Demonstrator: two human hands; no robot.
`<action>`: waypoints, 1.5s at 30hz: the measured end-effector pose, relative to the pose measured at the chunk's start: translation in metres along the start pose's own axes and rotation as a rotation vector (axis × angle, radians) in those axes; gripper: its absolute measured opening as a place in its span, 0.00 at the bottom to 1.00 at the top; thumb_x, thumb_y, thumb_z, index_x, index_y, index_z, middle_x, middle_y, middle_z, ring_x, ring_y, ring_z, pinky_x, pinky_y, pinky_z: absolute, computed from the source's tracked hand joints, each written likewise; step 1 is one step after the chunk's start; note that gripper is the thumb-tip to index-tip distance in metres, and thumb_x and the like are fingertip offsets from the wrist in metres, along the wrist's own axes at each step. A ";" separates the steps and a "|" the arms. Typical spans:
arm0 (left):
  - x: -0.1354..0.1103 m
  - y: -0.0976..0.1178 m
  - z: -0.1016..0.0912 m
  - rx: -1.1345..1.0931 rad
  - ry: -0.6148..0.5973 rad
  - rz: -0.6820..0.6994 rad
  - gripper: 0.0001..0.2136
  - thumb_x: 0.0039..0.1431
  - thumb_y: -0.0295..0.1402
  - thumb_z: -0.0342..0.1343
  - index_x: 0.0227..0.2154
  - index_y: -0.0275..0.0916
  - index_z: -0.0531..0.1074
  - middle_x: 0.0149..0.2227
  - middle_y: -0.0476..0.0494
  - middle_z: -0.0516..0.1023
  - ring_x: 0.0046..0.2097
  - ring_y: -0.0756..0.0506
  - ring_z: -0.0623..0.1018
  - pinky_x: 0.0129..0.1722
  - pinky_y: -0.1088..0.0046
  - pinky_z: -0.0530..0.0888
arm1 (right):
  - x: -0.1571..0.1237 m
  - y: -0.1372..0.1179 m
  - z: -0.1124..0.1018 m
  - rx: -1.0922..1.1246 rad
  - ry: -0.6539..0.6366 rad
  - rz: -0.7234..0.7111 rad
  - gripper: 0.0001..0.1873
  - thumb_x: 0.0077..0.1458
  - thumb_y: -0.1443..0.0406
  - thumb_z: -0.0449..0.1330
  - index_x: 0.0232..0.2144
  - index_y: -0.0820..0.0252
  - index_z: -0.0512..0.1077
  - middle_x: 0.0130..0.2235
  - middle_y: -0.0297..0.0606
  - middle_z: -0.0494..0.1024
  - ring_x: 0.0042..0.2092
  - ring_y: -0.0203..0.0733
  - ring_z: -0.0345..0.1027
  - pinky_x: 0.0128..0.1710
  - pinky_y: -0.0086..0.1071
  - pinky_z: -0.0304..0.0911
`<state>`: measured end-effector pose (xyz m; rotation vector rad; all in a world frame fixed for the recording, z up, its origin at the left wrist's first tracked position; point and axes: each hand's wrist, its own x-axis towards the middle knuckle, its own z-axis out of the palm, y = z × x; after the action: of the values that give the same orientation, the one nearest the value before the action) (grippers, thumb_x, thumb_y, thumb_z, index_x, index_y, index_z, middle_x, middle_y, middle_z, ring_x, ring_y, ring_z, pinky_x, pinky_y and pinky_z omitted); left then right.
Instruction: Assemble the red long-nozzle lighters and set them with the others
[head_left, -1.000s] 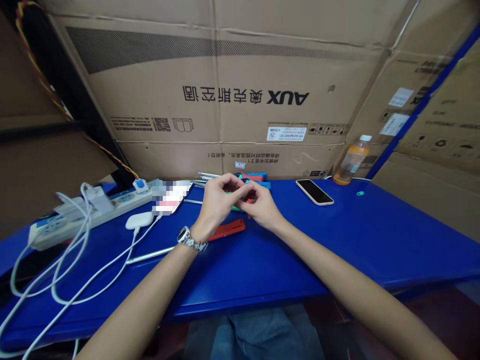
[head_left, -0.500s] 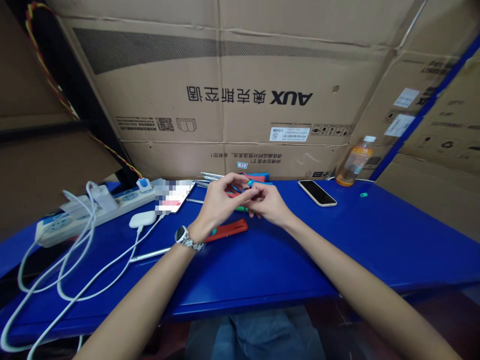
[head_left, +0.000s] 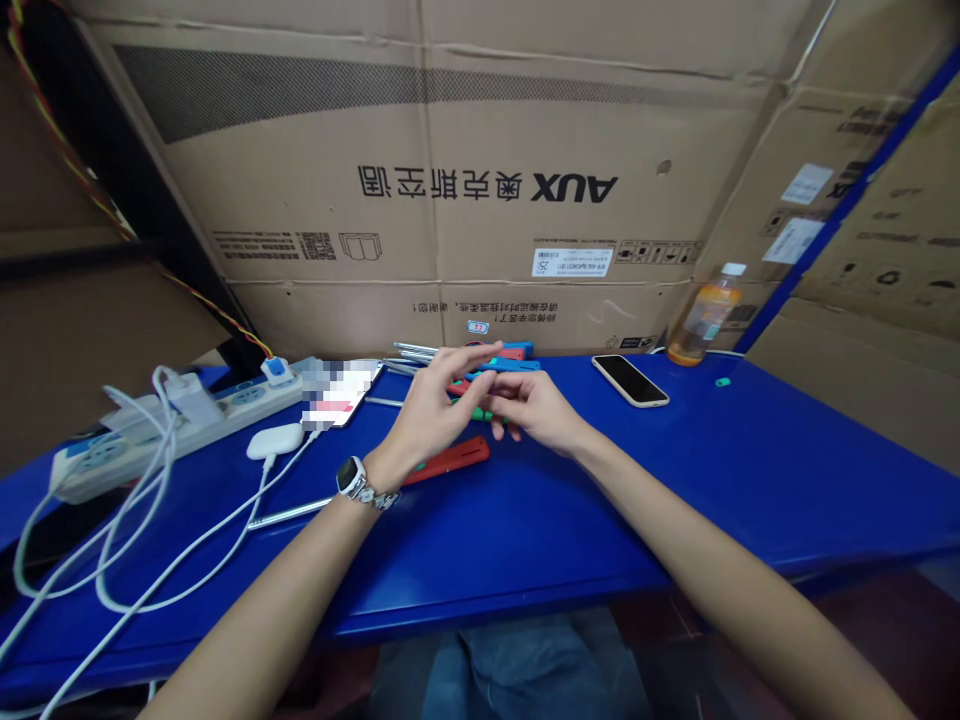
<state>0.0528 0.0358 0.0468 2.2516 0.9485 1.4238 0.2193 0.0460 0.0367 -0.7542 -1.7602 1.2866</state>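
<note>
green tool (head_left: pixel 484 413), one only, one red tool (head_left: pixel 451 459)

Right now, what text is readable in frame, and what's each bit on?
"AUX": printed upside down on the cardboard box.
"奥克斯空调": upside down, left of it on the same box.
Too small or blurred to read: white sticker, small print line, right-hand labels, bottle.

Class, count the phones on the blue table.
2. One phone lies beside the power strip, left of the left hand; the other phone lies near the bottle, right of the right hand. No others show.
</note>
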 end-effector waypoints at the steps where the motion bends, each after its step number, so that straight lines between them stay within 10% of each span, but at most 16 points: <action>1: 0.001 -0.001 0.001 0.018 0.044 -0.029 0.13 0.62 0.37 0.57 0.48 0.42 0.75 0.49 0.41 0.79 0.49 0.44 0.77 0.47 0.66 0.74 | 0.002 0.002 0.002 -0.010 0.029 -0.009 0.19 0.48 0.53 0.67 0.32 0.63 0.72 0.21 0.30 0.71 0.19 0.32 0.66 0.14 0.23 0.55; 7: 0.005 -0.003 0.005 -0.091 0.123 -0.166 0.10 0.56 0.40 0.63 0.27 0.38 0.76 0.31 0.45 0.80 0.34 0.47 0.77 0.35 0.69 0.73 | 0.011 0.014 0.012 -0.026 0.194 -0.081 0.20 0.43 0.56 0.72 0.28 0.60 0.67 0.21 0.27 0.70 0.18 0.30 0.65 0.14 0.23 0.55; 14: 0.006 0.001 -0.007 -0.065 -0.002 -0.070 0.09 0.62 0.38 0.58 0.35 0.41 0.81 0.45 0.41 0.79 0.49 0.42 0.77 0.51 0.61 0.72 | 0.000 -0.001 0.000 -0.033 -0.050 -0.059 0.19 0.54 0.52 0.62 0.40 0.61 0.71 0.24 0.29 0.72 0.22 0.31 0.66 0.15 0.23 0.58; 19: -0.010 -0.007 -0.015 0.021 -0.011 -0.149 0.14 0.63 0.40 0.55 0.46 0.40 0.76 0.47 0.40 0.77 0.44 0.45 0.77 0.44 0.65 0.74 | -0.001 -0.001 -0.004 -0.079 0.017 -0.061 0.18 0.52 0.52 0.65 0.33 0.61 0.70 0.24 0.31 0.73 0.22 0.32 0.66 0.16 0.24 0.56; 25: -0.047 -0.027 -0.026 0.285 -0.446 -0.199 0.15 0.57 0.45 0.60 0.39 0.39 0.76 0.41 0.41 0.78 0.42 0.42 0.77 0.42 0.65 0.73 | 0.003 0.002 -0.001 -0.116 0.071 -0.077 0.19 0.48 0.54 0.68 0.27 0.60 0.66 0.23 0.30 0.71 0.22 0.31 0.62 0.20 0.26 0.55; 33: -0.052 -0.031 -0.021 0.222 -0.487 -0.258 0.11 0.58 0.41 0.59 0.38 0.38 0.76 0.41 0.41 0.77 0.40 0.43 0.77 0.40 0.66 0.73 | 0.006 0.015 0.010 -0.149 0.349 -0.188 0.24 0.45 0.55 0.70 0.24 0.57 0.58 0.24 0.27 0.65 0.24 0.31 0.60 0.22 0.27 0.57; 40: -0.058 -0.036 -0.022 0.213 -0.462 -0.242 0.11 0.59 0.42 0.59 0.38 0.40 0.76 0.40 0.43 0.76 0.39 0.43 0.76 0.39 0.67 0.73 | 0.000 0.006 0.007 -0.054 0.115 -0.075 0.22 0.55 0.53 0.62 0.47 0.58 0.68 0.38 0.38 0.77 0.23 0.31 0.70 0.15 0.24 0.57; 45: -0.057 -0.035 -0.021 0.206 -0.470 -0.252 0.12 0.60 0.42 0.58 0.39 0.39 0.76 0.42 0.42 0.76 0.41 0.43 0.76 0.41 0.66 0.73 | -0.001 0.005 -0.002 -0.093 0.051 -0.069 0.19 0.56 0.53 0.62 0.41 0.61 0.71 0.35 0.40 0.79 0.27 0.34 0.72 0.18 0.25 0.61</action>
<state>0.0048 0.0206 -0.0025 2.3493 1.1966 0.6732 0.2213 0.0481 0.0319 -0.7645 -1.7988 1.1371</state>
